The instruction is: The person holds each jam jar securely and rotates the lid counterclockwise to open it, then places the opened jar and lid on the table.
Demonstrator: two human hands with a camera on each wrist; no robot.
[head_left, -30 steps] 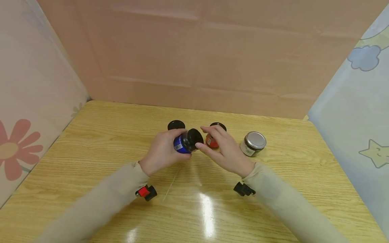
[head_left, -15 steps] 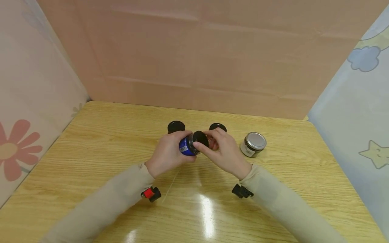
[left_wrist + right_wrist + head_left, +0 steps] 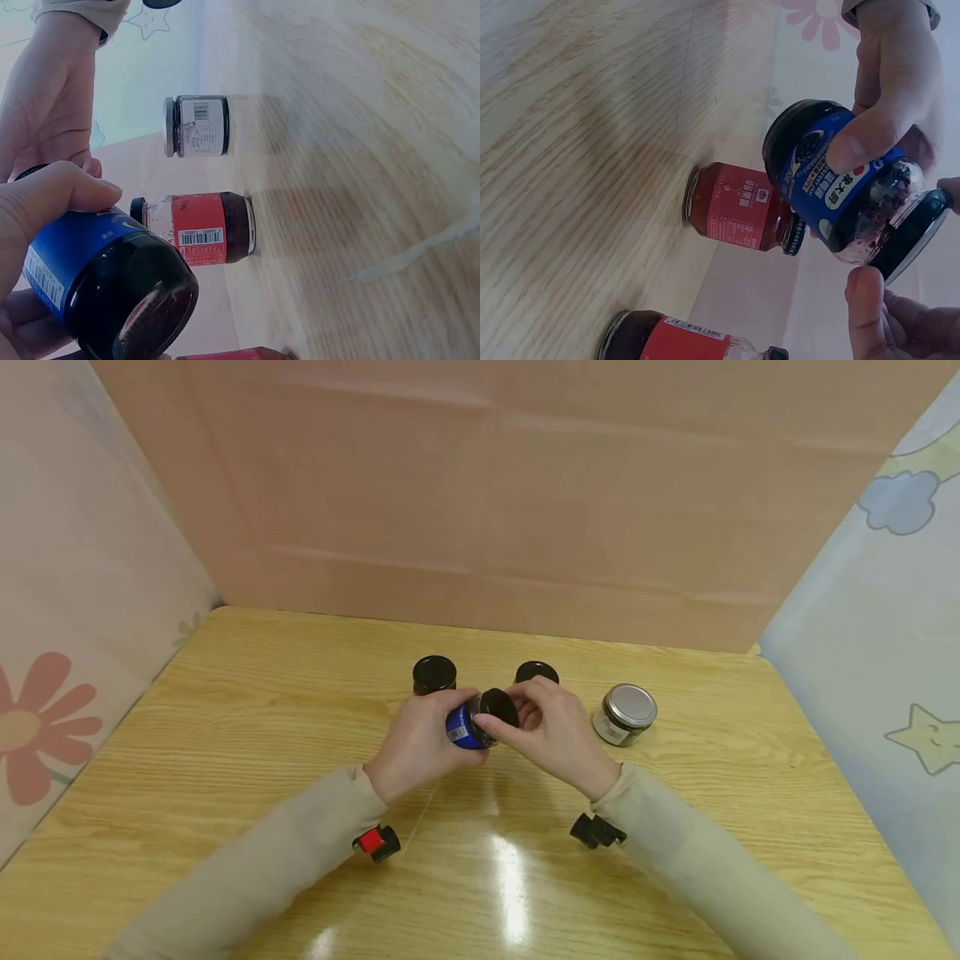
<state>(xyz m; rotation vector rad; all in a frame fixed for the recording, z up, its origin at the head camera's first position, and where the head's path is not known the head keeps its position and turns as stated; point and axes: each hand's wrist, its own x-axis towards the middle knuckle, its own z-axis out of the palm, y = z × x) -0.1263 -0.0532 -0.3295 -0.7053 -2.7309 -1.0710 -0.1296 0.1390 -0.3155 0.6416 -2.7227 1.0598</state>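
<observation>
Tilted in the air over the table, a jam jar [image 3: 460,728] with a blue label leans its black lid [image 3: 500,705] to the right. My left hand [image 3: 422,737] grips the jar round its body, thumb across the label in the right wrist view. At the other end, my right hand [image 3: 561,737] pinches the lid's edge between thumb and fingers. Dark contents show through the glass below the lid. In the left wrist view the jar's dark base [image 3: 142,296] faces the camera, and the lid is mostly hidden behind the left thumb.
Behind the hands stand two red-labelled jars with black lids, a left jar [image 3: 434,675] and a right jar [image 3: 537,672], both partly hidden. Farther right is a silver-lidded jar [image 3: 625,715] with a white label. Brown paper [image 3: 480,510] hangs along the table's back edge.
My left hand has brought the blue-labelled jar a little to the right and toward me. The fingers of my right hand have closed onto its lid. The other jars stay in place.
</observation>
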